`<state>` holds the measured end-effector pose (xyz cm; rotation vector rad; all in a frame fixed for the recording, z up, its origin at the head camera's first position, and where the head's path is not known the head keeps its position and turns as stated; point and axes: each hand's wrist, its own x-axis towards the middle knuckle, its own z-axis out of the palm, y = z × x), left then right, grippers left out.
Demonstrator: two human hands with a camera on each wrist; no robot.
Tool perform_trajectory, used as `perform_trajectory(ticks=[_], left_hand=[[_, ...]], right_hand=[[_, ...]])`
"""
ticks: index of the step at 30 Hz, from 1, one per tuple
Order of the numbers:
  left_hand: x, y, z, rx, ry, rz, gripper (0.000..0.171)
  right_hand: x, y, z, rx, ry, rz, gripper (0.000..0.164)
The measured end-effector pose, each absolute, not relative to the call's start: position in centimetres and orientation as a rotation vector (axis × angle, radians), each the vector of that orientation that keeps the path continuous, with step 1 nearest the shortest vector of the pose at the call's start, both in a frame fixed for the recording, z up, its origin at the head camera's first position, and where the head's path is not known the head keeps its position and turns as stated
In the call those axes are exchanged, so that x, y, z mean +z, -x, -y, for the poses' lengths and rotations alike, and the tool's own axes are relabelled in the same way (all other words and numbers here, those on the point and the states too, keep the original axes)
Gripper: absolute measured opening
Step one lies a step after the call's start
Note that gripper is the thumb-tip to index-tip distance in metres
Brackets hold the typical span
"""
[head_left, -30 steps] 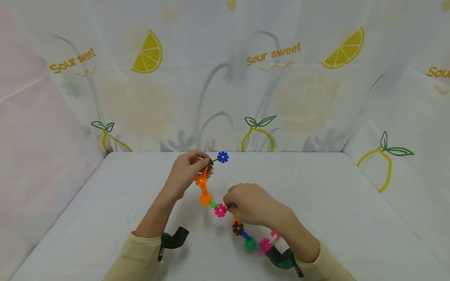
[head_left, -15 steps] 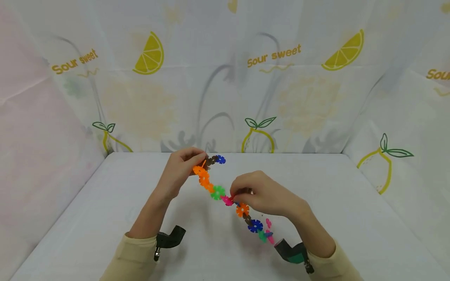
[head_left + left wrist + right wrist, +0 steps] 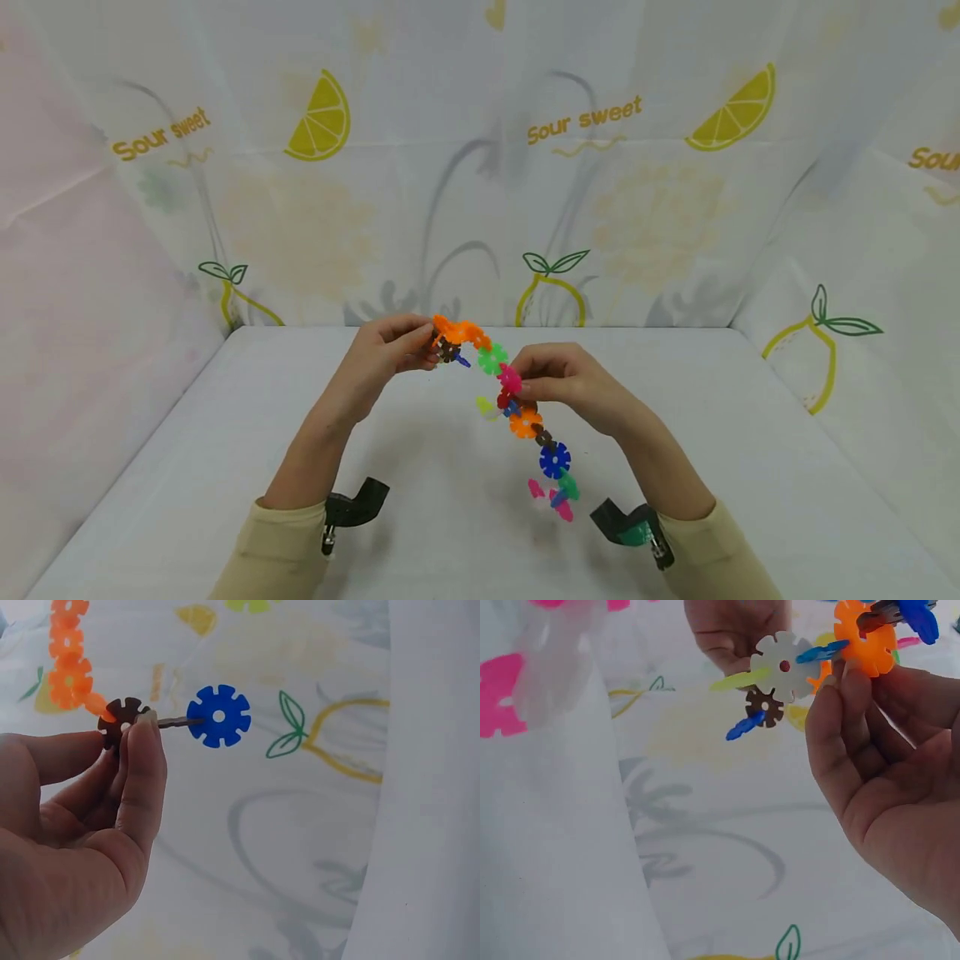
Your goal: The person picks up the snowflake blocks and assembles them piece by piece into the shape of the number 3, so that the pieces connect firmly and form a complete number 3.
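Note:
A chain of slotted plastic snowflake discs runs between the two hands. In the head view my left hand (image 3: 390,357) pinches its upper end at a brown disc (image 3: 114,714), from which a blue disc (image 3: 219,696) sticks out. Orange discs (image 3: 459,332) arch rightward to a green disc (image 3: 492,359). My right hand (image 3: 577,385) pinches the chain beside a pink disc (image 3: 510,379); its fingers partly hide the joint there. Below that hang an orange disc (image 3: 525,423) and a dark blue disc (image 3: 555,460). A white disc (image 3: 776,664) with a yellow disc (image 3: 740,679) branches off.
Under the hands lies a white tabletop (image 3: 450,517). A lemon-print curtain (image 3: 480,192) stands along its back and sides. Black wrist mounts (image 3: 360,503) jut inward from the cuffs over the table.
The right hand has risen, lifting the middle of the chain. The orange discs now arch upward beside the left hand, and the blue end disc has swung below them. Both hands keep their hold.

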<state>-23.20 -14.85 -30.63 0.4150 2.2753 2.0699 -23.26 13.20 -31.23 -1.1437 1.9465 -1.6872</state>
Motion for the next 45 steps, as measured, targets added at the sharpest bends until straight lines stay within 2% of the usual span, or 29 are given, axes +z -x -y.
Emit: perform_trajectory(ticks=[10,26,32,36,41,45], left_hand=[[-31.2,23.5,14.9,1.888,-0.301,-2.553,0.025],[-33.9,24.9,14.1,1.566,-0.15,-2.715,0.02],[-35.2,25.4,14.0,1.349,-0.093,-2.8,0.022],[-36.1,25.9,13.9,1.261,-0.045,-2.782,0.022],[-37.1,26.2,13.8,1.177,-0.004,-2.76,0.02],[-37.9,26.4,13.9,1.108,-0.018,-2.785,0.018]], right_hand=[[-34.1,25.8,-13.5,-1.879,0.964,-1.61,0.026],[-39.3,28.8,-14.1,-1.826,0.532,-1.658,0.022],[-39.8,29.2,-14.2,-1.751,0.377,-1.784,0.016],[-39.7,29.3,-14.1,-1.663,0.306,-1.945,0.019],[-39.4,29.1,-14.1,-1.403,0.3,-2.23,0.025],[-39.1,28.7,-14.3,-1.213,0.361,-2.359,0.023]])
